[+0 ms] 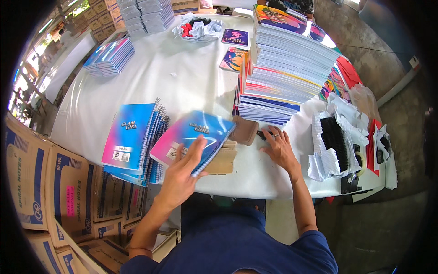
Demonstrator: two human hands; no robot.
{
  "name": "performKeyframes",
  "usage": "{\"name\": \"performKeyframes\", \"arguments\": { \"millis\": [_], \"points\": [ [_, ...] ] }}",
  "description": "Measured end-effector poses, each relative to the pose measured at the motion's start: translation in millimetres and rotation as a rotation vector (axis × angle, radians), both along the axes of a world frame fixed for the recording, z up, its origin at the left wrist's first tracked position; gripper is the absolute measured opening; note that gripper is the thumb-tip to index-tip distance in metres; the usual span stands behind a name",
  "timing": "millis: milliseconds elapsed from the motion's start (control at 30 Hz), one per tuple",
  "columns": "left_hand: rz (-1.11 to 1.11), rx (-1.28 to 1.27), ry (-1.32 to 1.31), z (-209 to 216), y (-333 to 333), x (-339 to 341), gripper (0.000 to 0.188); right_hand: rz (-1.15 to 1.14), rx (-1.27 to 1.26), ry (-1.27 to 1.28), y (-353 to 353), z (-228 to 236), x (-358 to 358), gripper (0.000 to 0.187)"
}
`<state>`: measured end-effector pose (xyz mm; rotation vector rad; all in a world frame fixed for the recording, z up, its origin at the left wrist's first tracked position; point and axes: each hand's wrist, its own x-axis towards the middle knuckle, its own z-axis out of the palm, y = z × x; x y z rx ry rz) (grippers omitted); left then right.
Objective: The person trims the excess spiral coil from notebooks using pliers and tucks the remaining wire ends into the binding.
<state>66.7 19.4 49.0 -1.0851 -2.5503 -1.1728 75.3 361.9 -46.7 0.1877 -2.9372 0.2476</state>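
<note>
My left hand (183, 166) is closed on a blue and pink spiral notebook (194, 132), its fingers lying across the cover. The notebook is tilted, with its coil edge facing right, above a small brown cardboard piece (223, 160). To its left lies a stack of similar spiral notebooks (130, 132), coils on the right. My right hand (281, 150) rests at the table's near side with thumb and fingers apart. Its fingertips are at a small black object (263, 135), partly hidden and too small to name. A brown block (245, 131) lies just left of that object.
A tall stack of unbound notebooks (292, 59) stands at the far right on the white table (182, 77). Black coils in crumpled paper (333, 141) lie at the right. Bound notebooks (109, 57) sit far left. Cardboard boxes (68, 192) are piled below left.
</note>
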Motion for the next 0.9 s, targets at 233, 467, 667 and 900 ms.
{"name": "performKeyframes", "arguments": {
  "millis": [233,467,667,900],
  "points": [
    [0.215,-0.157,0.310,-29,26,-4,0.060,-0.172,0.056,0.261,8,-10,14,0.036],
    [0.284,-0.138,0.391,-34,32,-7,0.059,0.193,-0.521,0.217,-107,73,62,0.036],
    [0.280,-0.137,0.369,-32,32,-7,0.061,0.290,-0.486,0.269,-131,73,51,0.036],
    [0.264,-0.162,0.349,-23,22,-7,0.068,0.345,-1.158,-0.665,-121,95,32,0.029]
  ]
}}
